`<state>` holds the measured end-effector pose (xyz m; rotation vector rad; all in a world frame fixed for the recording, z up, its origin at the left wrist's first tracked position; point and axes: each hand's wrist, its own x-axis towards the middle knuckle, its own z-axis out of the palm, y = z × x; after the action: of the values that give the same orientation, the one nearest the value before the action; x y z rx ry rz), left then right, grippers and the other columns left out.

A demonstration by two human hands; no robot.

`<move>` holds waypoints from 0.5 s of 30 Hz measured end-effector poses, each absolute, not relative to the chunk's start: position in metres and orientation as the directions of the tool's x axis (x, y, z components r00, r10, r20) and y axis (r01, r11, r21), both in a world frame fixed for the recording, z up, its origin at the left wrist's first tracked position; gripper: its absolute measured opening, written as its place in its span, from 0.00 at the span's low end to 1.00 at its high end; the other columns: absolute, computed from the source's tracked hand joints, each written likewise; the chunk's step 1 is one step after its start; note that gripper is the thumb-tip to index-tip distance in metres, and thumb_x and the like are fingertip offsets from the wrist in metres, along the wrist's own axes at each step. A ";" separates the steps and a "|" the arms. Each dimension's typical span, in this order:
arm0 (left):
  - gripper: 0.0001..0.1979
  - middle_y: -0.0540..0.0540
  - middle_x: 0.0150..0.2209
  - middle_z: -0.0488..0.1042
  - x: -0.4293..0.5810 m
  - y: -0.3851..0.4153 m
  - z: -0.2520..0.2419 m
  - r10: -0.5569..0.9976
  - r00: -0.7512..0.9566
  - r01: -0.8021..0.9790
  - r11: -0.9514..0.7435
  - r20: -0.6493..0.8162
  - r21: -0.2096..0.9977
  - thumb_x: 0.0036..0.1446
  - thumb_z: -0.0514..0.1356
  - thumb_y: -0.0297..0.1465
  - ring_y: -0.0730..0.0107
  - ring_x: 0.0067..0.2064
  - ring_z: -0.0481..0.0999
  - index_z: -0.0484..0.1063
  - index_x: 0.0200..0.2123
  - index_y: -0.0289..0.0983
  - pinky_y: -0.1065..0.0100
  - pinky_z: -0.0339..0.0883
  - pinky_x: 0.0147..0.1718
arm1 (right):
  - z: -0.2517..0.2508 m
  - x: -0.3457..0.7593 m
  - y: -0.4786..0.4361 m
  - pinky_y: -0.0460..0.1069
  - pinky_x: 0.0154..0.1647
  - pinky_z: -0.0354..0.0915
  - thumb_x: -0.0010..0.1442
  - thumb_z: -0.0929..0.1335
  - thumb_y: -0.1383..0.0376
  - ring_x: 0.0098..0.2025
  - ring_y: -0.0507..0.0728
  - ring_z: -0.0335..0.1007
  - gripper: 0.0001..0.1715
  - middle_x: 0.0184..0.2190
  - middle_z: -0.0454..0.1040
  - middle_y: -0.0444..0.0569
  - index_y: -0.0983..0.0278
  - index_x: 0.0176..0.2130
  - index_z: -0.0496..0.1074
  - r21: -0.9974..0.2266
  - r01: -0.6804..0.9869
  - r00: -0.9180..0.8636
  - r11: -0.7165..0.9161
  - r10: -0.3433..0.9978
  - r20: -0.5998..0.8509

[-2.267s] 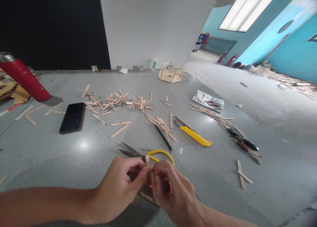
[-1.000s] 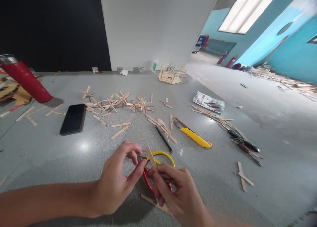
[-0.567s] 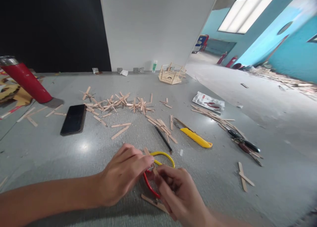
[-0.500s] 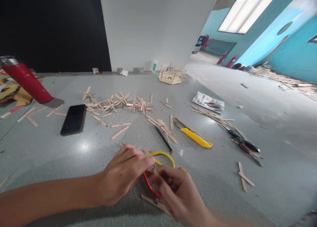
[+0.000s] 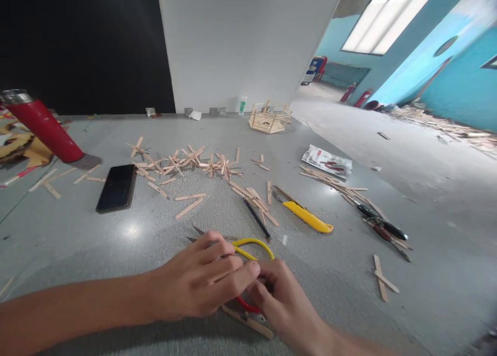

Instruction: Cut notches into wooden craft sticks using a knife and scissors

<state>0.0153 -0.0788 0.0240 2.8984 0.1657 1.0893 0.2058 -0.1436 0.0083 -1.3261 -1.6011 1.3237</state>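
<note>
My left hand (image 5: 212,276) and my right hand (image 5: 283,299) meet at the fingertips, low in the middle of the view. Both are closed in a pinch around a small craft stick, which showed a moment earlier and is now hidden by the fingers. Beneath them lies a pair of scissors with a yellow handle loop (image 5: 261,243), a red loop mostly covered by my right hand, and blades parted to the left. Another craft stick (image 5: 250,323) with a dark mark rests just below the hands. A black pen (image 5: 256,218) and a yellow utility knife (image 5: 308,216) lie beyond them.
Many craft sticks (image 5: 188,159) are scattered across the grey table. A phone (image 5: 116,188) and a red bottle (image 5: 44,128) are at left. A stick-built frame (image 5: 267,120) and a glue stick (image 5: 243,105) stand behind. Pliers (image 5: 382,229) and a packet (image 5: 328,159) lie at right.
My hands have closed in on each other, the left shifting slightly right and down, so the craft stick no longer shows. The scissor blades have come into sight past my left hand.
</note>
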 end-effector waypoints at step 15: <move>0.10 0.42 0.34 0.77 0.016 -0.085 0.022 0.069 0.768 0.088 -0.996 0.637 0.002 0.72 0.50 0.23 0.63 0.38 0.75 0.68 0.50 0.27 0.57 0.69 0.46 | 0.004 0.210 -0.142 0.45 0.23 0.55 0.66 0.64 0.51 0.25 0.52 0.52 0.25 0.21 0.58 0.41 0.61 0.22 0.61 -0.940 0.340 -0.297 -0.010 0.948 -0.118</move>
<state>0.0160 -0.0850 0.0221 2.9796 0.1327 1.0720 0.2096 -0.1423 0.0038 -1.3454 -1.6772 1.3154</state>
